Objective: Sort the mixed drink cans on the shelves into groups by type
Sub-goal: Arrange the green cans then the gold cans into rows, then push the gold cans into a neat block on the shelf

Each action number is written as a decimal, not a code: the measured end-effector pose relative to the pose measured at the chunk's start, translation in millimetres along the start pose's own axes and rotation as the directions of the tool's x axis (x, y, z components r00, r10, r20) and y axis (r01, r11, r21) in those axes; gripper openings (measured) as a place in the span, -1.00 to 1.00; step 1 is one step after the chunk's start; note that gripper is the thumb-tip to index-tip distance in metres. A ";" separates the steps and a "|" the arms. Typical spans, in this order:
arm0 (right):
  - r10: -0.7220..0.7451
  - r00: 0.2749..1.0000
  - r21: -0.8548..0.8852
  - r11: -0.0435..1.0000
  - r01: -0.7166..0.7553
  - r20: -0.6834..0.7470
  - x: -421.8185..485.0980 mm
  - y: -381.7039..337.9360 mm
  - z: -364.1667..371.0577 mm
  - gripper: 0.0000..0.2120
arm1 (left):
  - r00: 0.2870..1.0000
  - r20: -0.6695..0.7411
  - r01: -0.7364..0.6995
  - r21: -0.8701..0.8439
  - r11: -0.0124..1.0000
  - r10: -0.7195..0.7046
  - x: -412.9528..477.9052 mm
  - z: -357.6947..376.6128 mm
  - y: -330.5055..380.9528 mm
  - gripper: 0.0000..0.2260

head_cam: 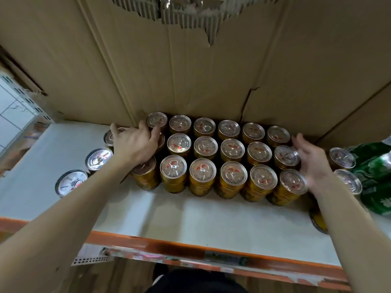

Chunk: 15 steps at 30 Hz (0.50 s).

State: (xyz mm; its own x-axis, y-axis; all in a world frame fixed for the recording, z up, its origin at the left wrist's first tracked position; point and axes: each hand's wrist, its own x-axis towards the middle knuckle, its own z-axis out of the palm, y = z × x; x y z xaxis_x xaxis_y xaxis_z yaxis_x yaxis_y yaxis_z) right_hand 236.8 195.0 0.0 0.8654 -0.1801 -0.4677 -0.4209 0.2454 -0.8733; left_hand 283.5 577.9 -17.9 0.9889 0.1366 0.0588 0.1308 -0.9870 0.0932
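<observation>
Gold cans point(202, 176): upright block, three rows deep, on white shelf point(190, 216) against cardboard backing point(190, 70). Left hand point(135, 142) lies over the block's left end, fingers curled on can tops. Right hand point(311, 159), blurred, fingers spread loose beside the right end, holding nothing. Dark cans point(98, 158) left; green cans point(374, 166) right. Bare shelf along orange front edge point(169, 244).

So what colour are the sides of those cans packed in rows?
Golden yellow with dark markings, seen on the front row of cans in the head view.
</observation>
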 end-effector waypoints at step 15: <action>-0.537 0.766 -0.930 0.292 -0.223 -0.353 -8.0 -10.2 -43.4 -0.61 | 0.965 0.149 0.230 -0.099 0.968 -0.214 -13.1 -29.9 -50.9 -0.60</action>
State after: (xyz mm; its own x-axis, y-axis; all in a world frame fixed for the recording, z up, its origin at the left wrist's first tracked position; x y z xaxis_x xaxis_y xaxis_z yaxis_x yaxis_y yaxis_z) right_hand 222.3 152.6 6.8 0.7933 -0.6056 0.0625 -0.5690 -0.7741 -0.2774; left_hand 261.8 628.9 6.4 0.9371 0.3308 -0.1113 0.3473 -0.9157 0.2023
